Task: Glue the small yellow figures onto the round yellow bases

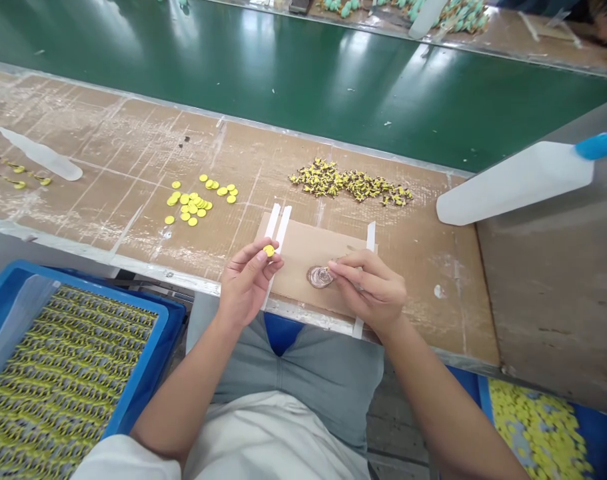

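Between the thumb and fingers of my left hand [248, 277] is a small round yellow disc [268, 251]. My right hand [370, 283] is pinched at a brown, shiny glue-like patch [319, 277] on a cardboard sheet [303, 250]; what its fingertips hold is too small to make out. White tape strips [279, 225] run along the sheet's left side, and another tape strip [371, 235] is at its right. Loose yellow discs [193, 203] lie left of the sheet. Behind it is a heap of small yellow-and-dark pieces [350, 183].
A white bottle [516, 183] with a blue end leans at the right by a board wall [548, 287]. At left lies a translucent bottle [43, 153]. A blue tray [160, 327] of yellow-dark pieces stands lower left; yellow discs fill a bin [484, 397] lower right. A green belt [283, 73] runs behind.
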Available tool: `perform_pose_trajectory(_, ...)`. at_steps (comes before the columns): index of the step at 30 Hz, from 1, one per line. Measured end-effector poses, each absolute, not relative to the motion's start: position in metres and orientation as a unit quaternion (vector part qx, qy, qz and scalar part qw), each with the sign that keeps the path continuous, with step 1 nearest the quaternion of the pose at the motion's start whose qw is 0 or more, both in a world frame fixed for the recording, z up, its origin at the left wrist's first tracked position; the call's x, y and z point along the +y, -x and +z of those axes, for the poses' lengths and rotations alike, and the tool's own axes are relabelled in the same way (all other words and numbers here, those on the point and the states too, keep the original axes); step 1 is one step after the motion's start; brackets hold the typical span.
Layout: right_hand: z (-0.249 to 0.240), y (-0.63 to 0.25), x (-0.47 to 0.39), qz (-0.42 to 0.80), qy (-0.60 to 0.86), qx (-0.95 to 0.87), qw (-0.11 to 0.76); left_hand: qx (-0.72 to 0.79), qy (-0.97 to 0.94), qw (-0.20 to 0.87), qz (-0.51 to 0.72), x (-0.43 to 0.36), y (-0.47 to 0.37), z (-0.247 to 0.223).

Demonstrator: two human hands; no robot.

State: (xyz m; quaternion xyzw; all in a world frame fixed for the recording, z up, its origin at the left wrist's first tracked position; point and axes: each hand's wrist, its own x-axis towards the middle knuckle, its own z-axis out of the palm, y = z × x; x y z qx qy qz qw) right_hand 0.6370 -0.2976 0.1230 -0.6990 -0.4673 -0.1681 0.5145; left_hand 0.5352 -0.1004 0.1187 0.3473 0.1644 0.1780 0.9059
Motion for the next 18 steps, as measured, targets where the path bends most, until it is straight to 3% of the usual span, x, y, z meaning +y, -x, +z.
perform_pose_trajectory(9,0.123,-0.638,-0.297,-0.161,0.703,-0.464,0.515,0.163,-0.343,0.908,0.176,-0.1,-0.535,0.119)
perform_pose_trajectory(18,0.136,-0.623,-0.304,-0.099,0.719,-0.261,0.637,0.189,-0.338,0.904,0.182,-0.114,-0.522,0.124)
